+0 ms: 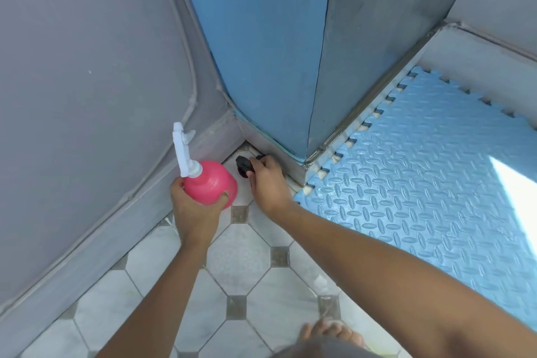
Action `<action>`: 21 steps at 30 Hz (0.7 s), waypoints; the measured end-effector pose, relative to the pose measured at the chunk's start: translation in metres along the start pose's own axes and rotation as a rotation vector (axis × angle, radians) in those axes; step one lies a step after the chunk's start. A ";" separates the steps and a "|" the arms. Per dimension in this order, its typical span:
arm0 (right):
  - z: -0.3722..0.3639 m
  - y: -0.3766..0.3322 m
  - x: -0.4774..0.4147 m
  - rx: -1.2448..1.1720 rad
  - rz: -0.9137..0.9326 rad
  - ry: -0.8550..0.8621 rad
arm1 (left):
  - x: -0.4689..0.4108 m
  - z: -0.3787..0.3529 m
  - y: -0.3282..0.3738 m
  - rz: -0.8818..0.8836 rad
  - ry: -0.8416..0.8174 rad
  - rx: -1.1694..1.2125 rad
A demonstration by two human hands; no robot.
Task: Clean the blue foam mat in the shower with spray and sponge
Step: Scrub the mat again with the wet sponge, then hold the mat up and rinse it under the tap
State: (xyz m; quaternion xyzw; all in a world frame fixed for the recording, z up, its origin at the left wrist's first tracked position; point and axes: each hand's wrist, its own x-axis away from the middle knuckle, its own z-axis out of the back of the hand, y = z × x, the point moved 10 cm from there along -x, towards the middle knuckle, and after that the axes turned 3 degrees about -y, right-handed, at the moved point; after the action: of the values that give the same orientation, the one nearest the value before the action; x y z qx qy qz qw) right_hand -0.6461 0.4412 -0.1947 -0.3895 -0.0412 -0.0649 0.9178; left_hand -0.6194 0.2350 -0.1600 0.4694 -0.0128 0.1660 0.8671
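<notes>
The left hand point(193, 206) grips a pink bottle point(210, 182) round its wide base, thumb on one side and fingers curled on the other. Its white trigger head point(181, 148) points up and away. The bottle is held just above the far corner of the floor point(241, 259), which is laid with pale octagonal tiles and small grey squares.

In that corner the right hand point(267, 183) curls its fingers on a small black sponge point(243, 167), or what looks like one; it is too dark to be sure.

The mat point(421, 183), light blue with a raised tread pattern and toothed edges, lies flat to the right. Its near corner is beside the right wrist and its far edge runs along a metal sill point(363, 113). A sun patch point(517, 192) falls on it.

Grey walls point(87, 81) meet a blue panel point(261, 52) above the corner. Bare toes point(328, 331) show at the near edge.
</notes>
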 end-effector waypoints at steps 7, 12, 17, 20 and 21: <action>0.042 -0.015 0.010 -0.076 0.160 0.035 | 0.060 0.003 0.067 -0.404 0.260 -0.082; 0.094 0.037 0.076 0.083 0.147 0.001 | 0.082 -0.123 0.082 -0.461 -0.225 -0.170; 0.164 0.113 0.124 0.102 -0.057 0.101 | 0.090 -0.211 0.054 -0.164 -0.555 -0.502; 0.200 0.149 0.145 0.061 -0.196 0.182 | 0.096 -0.221 0.052 -0.106 -0.579 -0.653; 0.209 0.156 0.151 0.046 -0.225 0.203 | 0.100 -0.221 0.053 -0.106 -0.589 -0.690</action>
State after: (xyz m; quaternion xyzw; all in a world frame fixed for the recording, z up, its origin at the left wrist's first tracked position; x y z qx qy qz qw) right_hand -0.4788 0.6859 -0.1421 -0.3529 0.0069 -0.2054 0.9128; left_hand -0.5706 0.4703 -0.2232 0.1801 -0.2893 -0.0331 0.9396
